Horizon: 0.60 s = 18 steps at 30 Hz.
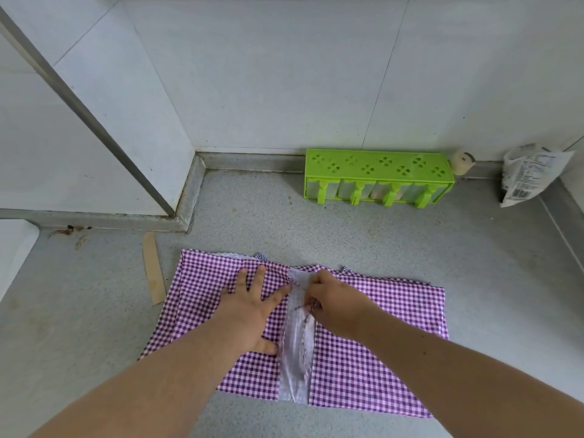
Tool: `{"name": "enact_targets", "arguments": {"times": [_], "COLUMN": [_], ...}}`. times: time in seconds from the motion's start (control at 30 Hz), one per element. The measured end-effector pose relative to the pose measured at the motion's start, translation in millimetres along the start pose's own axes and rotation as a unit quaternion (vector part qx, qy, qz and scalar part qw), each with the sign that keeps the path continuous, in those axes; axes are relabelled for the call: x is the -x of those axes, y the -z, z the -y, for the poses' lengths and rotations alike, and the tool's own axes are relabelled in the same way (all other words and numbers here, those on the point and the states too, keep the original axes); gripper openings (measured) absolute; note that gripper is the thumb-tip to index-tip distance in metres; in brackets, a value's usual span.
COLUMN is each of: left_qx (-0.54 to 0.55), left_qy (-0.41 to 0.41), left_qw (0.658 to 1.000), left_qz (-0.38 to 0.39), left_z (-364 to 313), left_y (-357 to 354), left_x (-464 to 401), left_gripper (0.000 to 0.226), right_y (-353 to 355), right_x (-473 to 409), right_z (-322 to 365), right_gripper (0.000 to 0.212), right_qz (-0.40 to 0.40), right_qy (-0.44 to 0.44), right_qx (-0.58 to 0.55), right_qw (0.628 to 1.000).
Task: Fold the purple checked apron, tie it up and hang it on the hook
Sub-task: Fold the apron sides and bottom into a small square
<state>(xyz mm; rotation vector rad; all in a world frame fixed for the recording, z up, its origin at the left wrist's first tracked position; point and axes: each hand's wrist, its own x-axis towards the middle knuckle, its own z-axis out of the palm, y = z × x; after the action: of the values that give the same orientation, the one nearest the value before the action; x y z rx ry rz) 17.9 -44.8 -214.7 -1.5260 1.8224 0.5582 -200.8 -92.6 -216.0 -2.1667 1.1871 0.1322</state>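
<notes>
The purple checked apron (379, 349) lies flat on the grey counter, both sides folded in so a pale strip of its inner side (295, 368) shows down the middle. My left hand (252, 308) presses flat on the left flap, fingers spread. My right hand (335, 298) sits at the top of the pale strip, its fingertips pinched on a thin apron string (305, 311) that lies along the strip. No hook is in view.
A green seasoning rack (376, 167) stands against the back wall. A white printed bag (531, 175) leans in the right corner, with a small round object (462, 161) beside the rack. A cardboard strip (153, 268) lies left of the apron. A white sink edge (15, 248) is far left.
</notes>
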Motion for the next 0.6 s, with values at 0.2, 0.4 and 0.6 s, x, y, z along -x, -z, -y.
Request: {"name": "enact_targets", "arguments": {"times": [0.2,0.4,0.6], "left_qx": [-0.003,0.001,-0.003], "left_qy": [-0.003,-0.011,-0.011], "left_qw": [1.000,1.000,1.000], "left_qz": [0.009,0.005,0.004], "left_z": [1,2,3], "left_y": [0,-2,-4], "left_x": [-2,-2,-2], "left_gripper": [0.131,0.131,0.132], "right_y": [68,99,94], "right_x": [-50,-87,-95], "right_z": [0,-13,-24], "right_gripper": [0.018,0.014,0.016], "right_qz": [-0.090,-0.048,-0.094], "right_qy": [-0.100,-0.249,-0.226], "right_qx": [-0.129,-0.358,-0.338], "right_qw": [0.982,0.899,0.909]}}
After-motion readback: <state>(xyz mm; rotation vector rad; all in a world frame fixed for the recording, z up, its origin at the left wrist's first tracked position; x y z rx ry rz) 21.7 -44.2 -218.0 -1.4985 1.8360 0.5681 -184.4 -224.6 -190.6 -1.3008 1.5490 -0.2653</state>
